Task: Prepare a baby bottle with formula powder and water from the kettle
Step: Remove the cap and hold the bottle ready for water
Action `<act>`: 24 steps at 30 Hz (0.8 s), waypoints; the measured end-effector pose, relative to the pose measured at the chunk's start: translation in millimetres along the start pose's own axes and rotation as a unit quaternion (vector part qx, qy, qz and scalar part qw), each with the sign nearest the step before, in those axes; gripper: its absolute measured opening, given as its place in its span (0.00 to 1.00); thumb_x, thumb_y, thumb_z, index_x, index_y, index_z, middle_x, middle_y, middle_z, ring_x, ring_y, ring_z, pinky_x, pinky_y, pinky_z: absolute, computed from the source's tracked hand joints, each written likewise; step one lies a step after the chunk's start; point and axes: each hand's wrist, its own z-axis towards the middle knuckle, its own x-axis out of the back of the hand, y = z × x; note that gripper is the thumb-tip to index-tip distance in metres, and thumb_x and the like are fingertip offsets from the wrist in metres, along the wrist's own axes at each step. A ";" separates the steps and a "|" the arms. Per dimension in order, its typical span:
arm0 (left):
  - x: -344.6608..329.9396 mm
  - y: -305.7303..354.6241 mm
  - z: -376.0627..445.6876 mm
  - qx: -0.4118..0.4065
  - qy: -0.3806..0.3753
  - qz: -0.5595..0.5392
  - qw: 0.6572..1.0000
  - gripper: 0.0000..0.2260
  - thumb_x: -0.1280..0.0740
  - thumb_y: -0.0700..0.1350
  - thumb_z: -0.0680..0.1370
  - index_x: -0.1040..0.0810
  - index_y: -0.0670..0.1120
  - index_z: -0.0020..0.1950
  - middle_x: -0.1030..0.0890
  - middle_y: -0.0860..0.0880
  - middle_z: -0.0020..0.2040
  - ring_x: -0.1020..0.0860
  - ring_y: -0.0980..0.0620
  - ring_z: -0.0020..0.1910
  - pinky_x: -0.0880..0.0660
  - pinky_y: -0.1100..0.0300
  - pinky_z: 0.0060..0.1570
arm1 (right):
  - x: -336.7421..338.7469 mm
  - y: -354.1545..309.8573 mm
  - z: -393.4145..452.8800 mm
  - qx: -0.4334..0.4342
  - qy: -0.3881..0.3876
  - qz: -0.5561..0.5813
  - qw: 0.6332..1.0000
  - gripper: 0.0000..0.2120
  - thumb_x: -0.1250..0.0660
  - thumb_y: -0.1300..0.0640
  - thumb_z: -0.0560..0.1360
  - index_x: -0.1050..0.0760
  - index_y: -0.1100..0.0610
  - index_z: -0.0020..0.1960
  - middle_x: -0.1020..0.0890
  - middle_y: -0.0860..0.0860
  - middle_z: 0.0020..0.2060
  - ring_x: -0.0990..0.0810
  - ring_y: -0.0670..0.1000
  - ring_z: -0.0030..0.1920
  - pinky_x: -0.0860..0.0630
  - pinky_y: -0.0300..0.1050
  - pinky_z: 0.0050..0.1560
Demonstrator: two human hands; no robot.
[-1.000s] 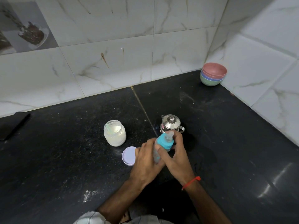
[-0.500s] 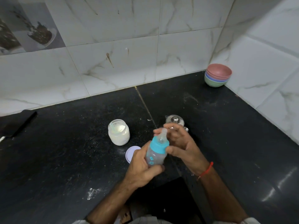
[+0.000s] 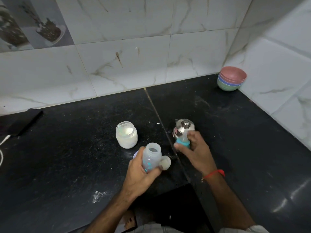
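Left hand wrapped around the lower body of the baby bottle, fingers closed on it, held just above the black desk near its front edge. Bottle uncapped, open mouth up and tipped slightly away toward the wall, long axis near upright with a small lean. Right hand apart from the bottle, to its right, fingers pinched shut on the teal nipple ring, clear teat pointing up and away, blurred. Directly behind that hand, a small steel kettle standing upright on the desk, lidded, knob on top, spout toward the left. Left of the kettle, an open formula jar, upright, white powder inside, a pale scoop handle against its inner wall. Jar lid lying flat on the desk, mostly hidden behind the left hand. A round clear cap just beside the bottle, at the left fingertips; touching or not, cannot tell. Stacked coloured bowls in the far right corner, well apart. Dark phone with white cable at the far left. Spilt powder near the front edge.
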 end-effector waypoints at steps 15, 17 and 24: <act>23.0 -14.4 -14.9 0.017 0.077 0.024 0.997 0.20 0.25 0.60 0.67 0.26 0.66 0.56 0.15 0.59 0.51 0.16 0.55 0.49 0.18 0.60 0.46 | 9.5 86.9 3.2 -0.039 0.014 -0.428 0.903 0.37 0.29 0.34 0.74 0.37 0.44 0.78 0.33 0.50 0.72 0.34 0.56 0.68 0.35 0.56 0.68; 23.5 -14.4 -15.0 0.016 0.076 0.022 0.997 0.21 0.25 0.61 0.67 0.27 0.67 0.57 0.16 0.62 0.52 0.16 0.56 0.50 0.19 0.62 0.46 | 8.8 83.9 1.2 -0.021 0.006 -0.425 0.905 0.40 0.28 0.33 0.72 0.38 0.44 0.78 0.36 0.50 0.73 0.37 0.56 0.71 0.37 0.57 0.70; 24.2 -13.1 -15.8 0.011 0.077 0.007 0.997 0.23 0.24 0.63 0.67 0.29 0.69 0.59 0.16 0.62 0.54 0.17 0.59 0.54 0.21 0.69 0.46 | -3.8 75.0 -8.9 0.094 0.013 -0.381 0.920 0.41 0.22 0.38 0.70 0.34 0.45 0.77 0.34 0.49 0.72 0.35 0.53 0.68 0.38 0.49 0.67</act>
